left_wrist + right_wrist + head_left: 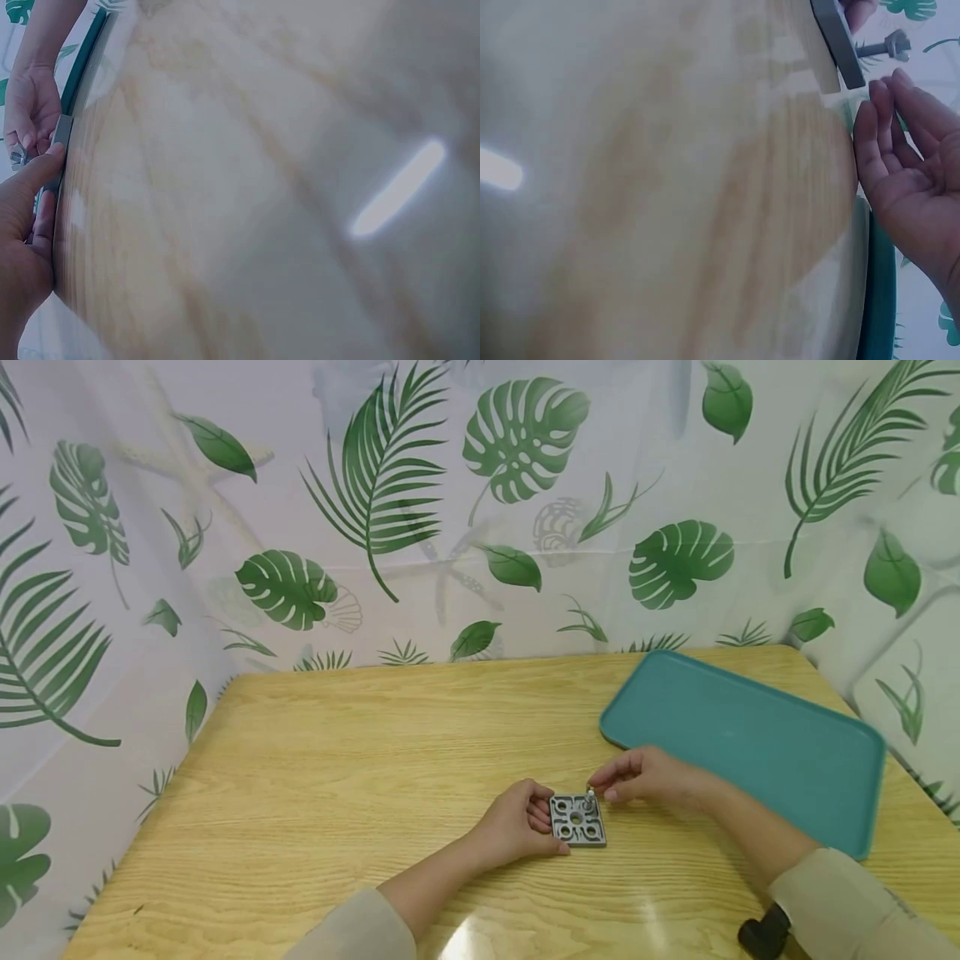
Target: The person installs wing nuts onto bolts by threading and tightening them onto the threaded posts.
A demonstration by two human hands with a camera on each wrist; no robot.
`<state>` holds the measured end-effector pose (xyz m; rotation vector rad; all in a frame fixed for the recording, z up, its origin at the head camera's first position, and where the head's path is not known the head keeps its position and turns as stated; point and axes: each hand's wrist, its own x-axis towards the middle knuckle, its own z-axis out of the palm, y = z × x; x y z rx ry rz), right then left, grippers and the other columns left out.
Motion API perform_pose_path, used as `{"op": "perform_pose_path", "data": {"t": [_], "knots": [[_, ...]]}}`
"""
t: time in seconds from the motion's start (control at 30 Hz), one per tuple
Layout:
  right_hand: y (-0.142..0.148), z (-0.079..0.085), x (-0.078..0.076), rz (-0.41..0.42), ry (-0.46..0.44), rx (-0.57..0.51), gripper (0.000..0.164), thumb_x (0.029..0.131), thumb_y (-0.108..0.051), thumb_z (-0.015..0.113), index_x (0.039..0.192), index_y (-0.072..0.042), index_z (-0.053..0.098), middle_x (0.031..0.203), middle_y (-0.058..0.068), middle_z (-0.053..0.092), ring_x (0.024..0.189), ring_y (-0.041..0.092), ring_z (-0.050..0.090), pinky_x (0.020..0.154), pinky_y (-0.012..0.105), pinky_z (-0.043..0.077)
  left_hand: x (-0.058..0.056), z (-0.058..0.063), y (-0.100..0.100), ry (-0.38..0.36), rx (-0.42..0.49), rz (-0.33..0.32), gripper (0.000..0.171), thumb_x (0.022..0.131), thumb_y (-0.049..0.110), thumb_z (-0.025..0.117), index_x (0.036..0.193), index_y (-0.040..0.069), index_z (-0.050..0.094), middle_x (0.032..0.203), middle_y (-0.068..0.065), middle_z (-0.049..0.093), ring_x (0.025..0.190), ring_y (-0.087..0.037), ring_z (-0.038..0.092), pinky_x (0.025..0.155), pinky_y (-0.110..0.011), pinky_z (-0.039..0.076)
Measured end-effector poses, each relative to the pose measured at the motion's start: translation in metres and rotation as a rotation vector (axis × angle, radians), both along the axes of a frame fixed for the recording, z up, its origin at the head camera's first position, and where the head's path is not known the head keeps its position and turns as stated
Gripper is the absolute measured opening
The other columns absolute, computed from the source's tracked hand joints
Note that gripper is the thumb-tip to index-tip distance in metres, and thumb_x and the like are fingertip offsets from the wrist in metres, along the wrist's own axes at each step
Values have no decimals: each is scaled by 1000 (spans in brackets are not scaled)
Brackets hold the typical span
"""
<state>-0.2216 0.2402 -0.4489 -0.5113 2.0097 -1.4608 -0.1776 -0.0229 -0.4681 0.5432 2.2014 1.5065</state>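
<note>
A square grey metal plate (576, 837) with round holes lies on the wooden table, near its middle. My left hand (513, 827) grips its left side, the thumb along the near edge and the fingers at the far left corner. A bolt (871, 51) stands up from the plate's far right corner, with a nut (898, 46) of winged shape at its top. Close beside the nut is my right hand (656, 779), its fingers loosely bent. In the right wrist view those fingertips (901, 77) show a small gap from the nut.
A teal tray (738, 747) lies at the right of the wooden table (375, 752), behind my right forearm. A white cloth (420, 610) with green leaves hangs behind the table and along its sides. Something black (765, 933) is on the right wrist.
</note>
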Motion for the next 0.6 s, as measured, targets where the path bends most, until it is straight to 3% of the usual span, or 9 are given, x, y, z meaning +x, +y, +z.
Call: {"op": "perform_pose_path", "data": {"t": [0.13, 0.27, 0.43, 0.6], "knots": [[-2, 1, -10, 93, -20, -7, 40, 87, -10, 67, 117, 15, 57, 101, -5, 69, 89, 6, 63, 75, 23, 54, -1, 0, 0, -3, -4, -1, 64, 68, 9, 85, 120, 0, 49, 98, -2, 54, 80, -6, 56, 73, -16, 52], [-6, 1, -14, 138, -12, -13, 38, 87, -8, 66, 117, 14, 57, 100, -4, 68, 88, 7, 61, 74, 23, 53, -1, 0, 0, -3, -2, -4, 64, 68, 9, 85, 120, -1, 49, 98, -2, 54, 80, -6, 56, 73, -15, 52], [-8, 1, -11, 117, -5, -29, 36, 87, -7, 67, 114, 16, 58, 98, -3, 68, 87, 7, 61, 73, 23, 53, -1, -1, 0, -6, 5, 0, 64, 68, 8, 85, 120, -1, 49, 98, -2, 54, 80, -6, 56, 72, -15, 52], [-10, -1, -4, 45, 67, -9, 31, 86, -10, 68, 105, 14, 63, 93, -5, 69, 84, 7, 62, 73, 22, 52, 0, -1, 0, -6, 6, 4, 63, 67, 6, 85, 119, -1, 50, 97, -2, 54, 79, -6, 55, 72, -15, 52]]}}
